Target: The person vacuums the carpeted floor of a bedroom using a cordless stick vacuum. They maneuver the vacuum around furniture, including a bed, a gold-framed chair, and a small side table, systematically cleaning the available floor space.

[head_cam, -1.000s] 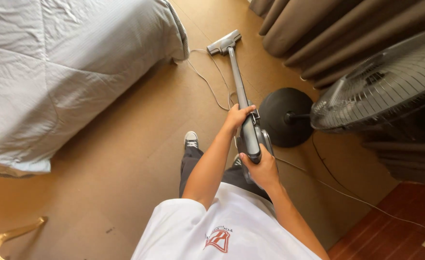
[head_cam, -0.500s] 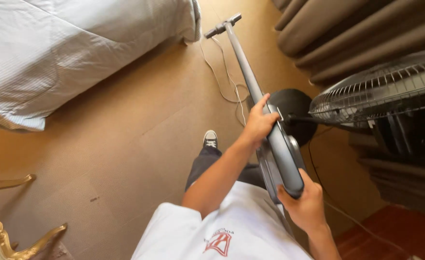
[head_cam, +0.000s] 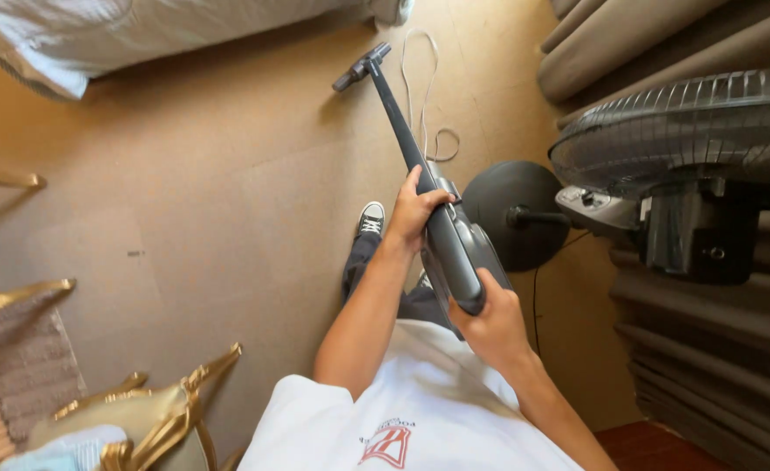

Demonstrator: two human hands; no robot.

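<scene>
Right now both hands are gripping a grey stick vacuum (head_cam: 449,237) that is slanting from the person's chest down toward the floor (head_cam: 211,201). The left hand (head_cam: 414,212) is wrapping around the tube just above the vacuum's thick body, fingers curled over it, while the right hand (head_cam: 492,321) is clamping the rear end of the body, close to the white shirt (head_cam: 420,419). The two hands are sitting apart on the same tool, one ahead of the other. The vacuum's small nozzle (head_cam: 361,67) is resting on or just above the tan floor, near the edge of a bed (head_cam: 141,30) with pale grey bedding; I cannot tell whether it is touching. A white cord (head_cam: 424,96) is lying in loops on the floor beside the tube. One dark sneaker (head_cam: 370,218) is showing under the left forearm. To the right, a standing fan (head_cam: 690,131) with a dark grille is leaning over its round black base (head_cam: 511,214), just beside the vacuum body, with beige curtains (head_cam: 629,44) hanging behind it. At the lower left, a gold-framed chair (head_cam: 154,410) is standing well apart from the hands.
</scene>
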